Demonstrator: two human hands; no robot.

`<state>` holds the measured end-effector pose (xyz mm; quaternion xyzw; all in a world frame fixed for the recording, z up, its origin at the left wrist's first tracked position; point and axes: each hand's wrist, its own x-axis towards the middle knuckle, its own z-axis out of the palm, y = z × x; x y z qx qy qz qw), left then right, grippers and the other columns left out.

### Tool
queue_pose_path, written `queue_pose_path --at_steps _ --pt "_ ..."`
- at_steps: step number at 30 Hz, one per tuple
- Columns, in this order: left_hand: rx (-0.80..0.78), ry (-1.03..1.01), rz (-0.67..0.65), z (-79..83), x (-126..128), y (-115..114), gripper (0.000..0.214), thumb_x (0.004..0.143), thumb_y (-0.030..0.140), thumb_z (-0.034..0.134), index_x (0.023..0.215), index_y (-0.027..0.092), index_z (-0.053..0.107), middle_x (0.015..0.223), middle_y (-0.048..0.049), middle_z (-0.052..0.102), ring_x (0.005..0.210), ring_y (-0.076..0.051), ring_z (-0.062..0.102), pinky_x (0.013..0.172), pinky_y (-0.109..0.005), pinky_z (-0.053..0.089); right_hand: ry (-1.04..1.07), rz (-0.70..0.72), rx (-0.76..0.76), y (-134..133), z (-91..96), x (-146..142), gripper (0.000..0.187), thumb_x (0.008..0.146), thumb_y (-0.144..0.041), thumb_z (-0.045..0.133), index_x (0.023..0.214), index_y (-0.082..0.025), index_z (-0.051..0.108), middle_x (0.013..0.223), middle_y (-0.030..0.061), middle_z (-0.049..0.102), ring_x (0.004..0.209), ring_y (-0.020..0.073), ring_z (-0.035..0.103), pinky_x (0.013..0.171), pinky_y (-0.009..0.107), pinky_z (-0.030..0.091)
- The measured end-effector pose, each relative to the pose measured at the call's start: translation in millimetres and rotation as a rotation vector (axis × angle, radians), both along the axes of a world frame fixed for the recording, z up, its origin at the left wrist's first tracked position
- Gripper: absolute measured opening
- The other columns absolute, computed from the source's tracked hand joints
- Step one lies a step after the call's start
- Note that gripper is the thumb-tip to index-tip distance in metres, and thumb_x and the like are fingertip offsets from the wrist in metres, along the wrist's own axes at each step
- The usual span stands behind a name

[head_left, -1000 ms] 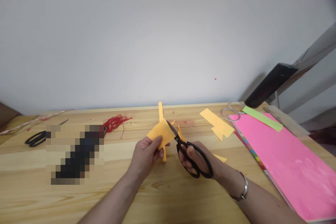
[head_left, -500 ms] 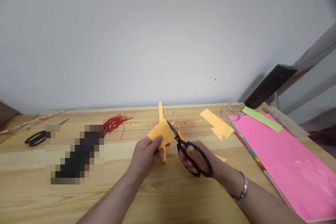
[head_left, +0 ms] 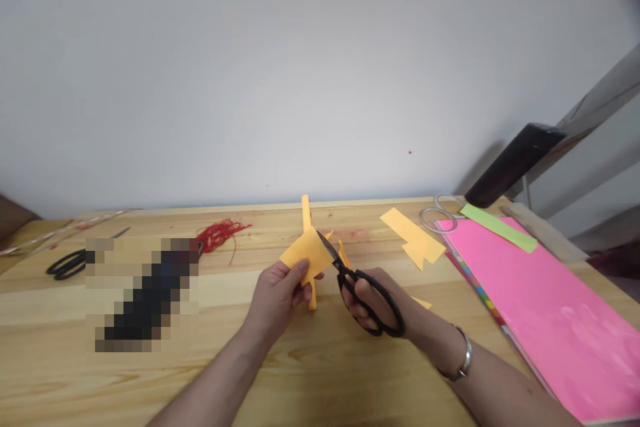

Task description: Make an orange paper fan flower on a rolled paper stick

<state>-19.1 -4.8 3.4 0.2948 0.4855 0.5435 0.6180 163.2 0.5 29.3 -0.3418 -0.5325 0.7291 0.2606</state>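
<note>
My left hand (head_left: 278,295) pinches a folded piece of orange paper (head_left: 306,253) above the middle of the wooden table (head_left: 320,373). My right hand (head_left: 373,299) has its fingers through the handles of black scissors (head_left: 361,288). The blades point up and left and meet the right edge of the orange paper. An orange strip (head_left: 307,212) sticks up behind the held paper, and another hangs below it.
An orange offcut (head_left: 414,236) lies right of the hands. A pink sheet (head_left: 540,307) on a paper stack has a green strip (head_left: 500,227) and silver scissors (head_left: 440,212) at its far end. Red thread (head_left: 220,233) and another pair of black scissors (head_left: 67,264) lie left. A blurred patch covers something at the left.
</note>
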Motion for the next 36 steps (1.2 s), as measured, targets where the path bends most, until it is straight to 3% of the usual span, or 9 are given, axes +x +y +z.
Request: queue_pose_path --at_steps 10,15,21,25,31,36 --pt "-0.014 -0.005 -0.008 1.5 0.1 -0.1 0.024 0.069 0.033 0.069 0.073 0.011 0.063 0.053 -0.0014 0.062 0.036 -0.004 0.042 0.035 -0.015 0.022 -0.004 -0.027 -0.059 -0.7 2.7 -1.0 0.061 0.058 -0.073 0.057 0.063 -0.014 0.047 0.048 -0.0065 0.036 0.038 0.0025 0.029 0.035 0.017 0.021" --pt "-0.008 -0.007 -0.002 0.4 -0.1 0.0 0.023 0.069 0.033 0.069 0.073 0.011 0.063 0.06 -0.0036 0.065 0.038 -0.005 0.045 0.035 -0.016 0.024 -0.014 -0.02 -0.09 0.4 2.1 -0.4 0.061 0.055 -0.074 0.059 0.062 -0.014 0.046 0.048 -0.0062 0.036 0.038 0.0027 0.029 0.035 0.017 0.02" --pt "-0.032 0.028 -0.004 2.2 0.1 -0.4 0.025 0.068 0.035 0.069 0.074 0.011 0.064 0.049 -0.0008 0.059 0.036 -0.006 0.043 0.035 -0.017 0.024 0.0 0.009 -0.041 0.1 -0.2 1.4 0.062 0.06 -0.077 0.052 0.065 -0.015 0.045 0.05 -0.0065 0.034 0.04 0.0028 0.027 0.036 0.018 0.019" --pt "-0.011 0.014 -0.019 1.5 0.4 -0.8 0.024 0.069 0.034 0.069 0.074 0.011 0.063 0.055 -0.0022 0.062 0.038 -0.005 0.044 0.035 -0.016 0.024 -0.004 0.03 0.043 -1.0 2.4 3.5 0.062 0.069 -0.077 0.041 0.068 -0.015 0.045 0.051 -0.0057 0.035 0.04 0.0038 0.028 0.036 0.018 0.021" --pt "-0.05 0.018 -0.031 0.4 0.7 -0.5 0.027 0.069 0.036 0.068 0.077 0.01 0.063 0.049 -0.0006 0.059 0.037 -0.005 0.043 0.034 -0.016 0.024 -0.034 0.036 0.105 -1.4 6.4 4.9 0.064 0.07 -0.077 0.038 0.07 -0.014 0.046 0.054 -0.0039 0.039 0.04 0.0043 0.032 0.036 0.018 0.023" --pt "-0.016 0.042 -0.028 -0.6 0.8 -0.2 0.025 0.069 0.034 0.068 0.074 0.011 0.063 0.058 -0.0036 0.064 0.038 -0.005 0.045 0.034 -0.016 0.025 -0.077 0.05 0.088 -0.6 6.5 5.7 0.065 0.069 -0.079 0.036 0.069 -0.014 0.046 0.054 -0.0039 0.039 0.039 0.004 0.032 0.035 0.018 0.025"
